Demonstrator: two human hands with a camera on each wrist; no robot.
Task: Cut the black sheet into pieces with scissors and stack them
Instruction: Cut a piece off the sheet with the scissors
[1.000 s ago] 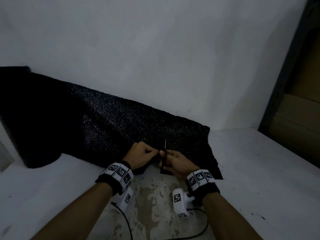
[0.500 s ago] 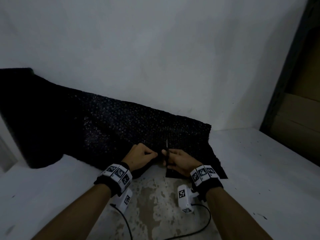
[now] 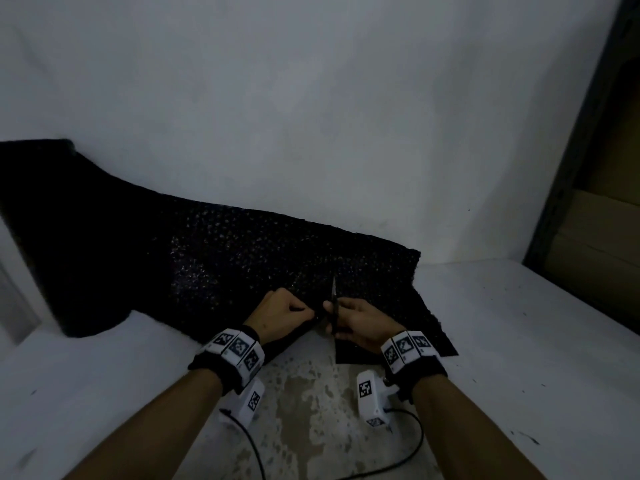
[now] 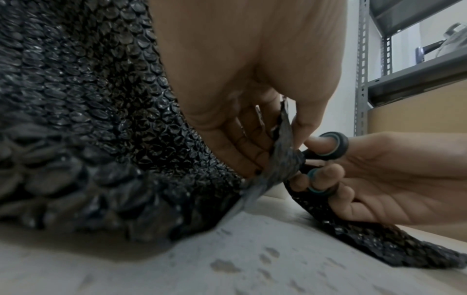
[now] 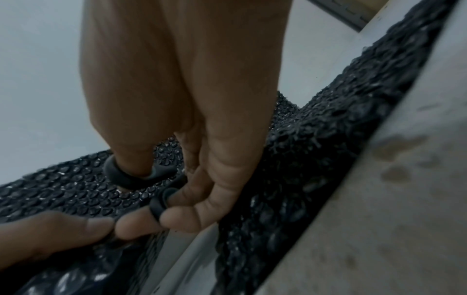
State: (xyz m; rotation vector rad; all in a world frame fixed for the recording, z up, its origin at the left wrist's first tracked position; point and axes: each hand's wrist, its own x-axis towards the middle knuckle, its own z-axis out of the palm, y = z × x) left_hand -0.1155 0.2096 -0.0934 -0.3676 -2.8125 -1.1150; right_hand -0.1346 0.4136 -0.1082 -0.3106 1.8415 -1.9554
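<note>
A long black bubble-wrap sheet (image 3: 207,265) lies across the white table and climbs the wall at the left. My left hand (image 3: 282,315) pinches the sheet's cut edge (image 4: 283,159) between thumb and fingers. My right hand (image 3: 360,323) grips black scissors (image 3: 334,306), thumb and fingers through the two handle rings (image 4: 331,146). The blades point away from me into the sheet, and the narrow strip (image 3: 426,327) right of the cut lies flat under my right hand. In the right wrist view the handle rings (image 5: 126,177) sit on my fingers above the sheet (image 5: 316,159).
The white table (image 3: 519,341) has a worn patch (image 3: 304,410) near me, with the wrist cameras' cables on it. A white wall (image 3: 311,116) stands close behind the sheet. Metal shelving (image 4: 404,79) and a cardboard box (image 3: 595,244) stand at the right.
The scissors have advanced a little farther into the sheet, away from me. My right hand has shifted slightly right and forward, and the left hand keeps its pinch on the cut edge.
</note>
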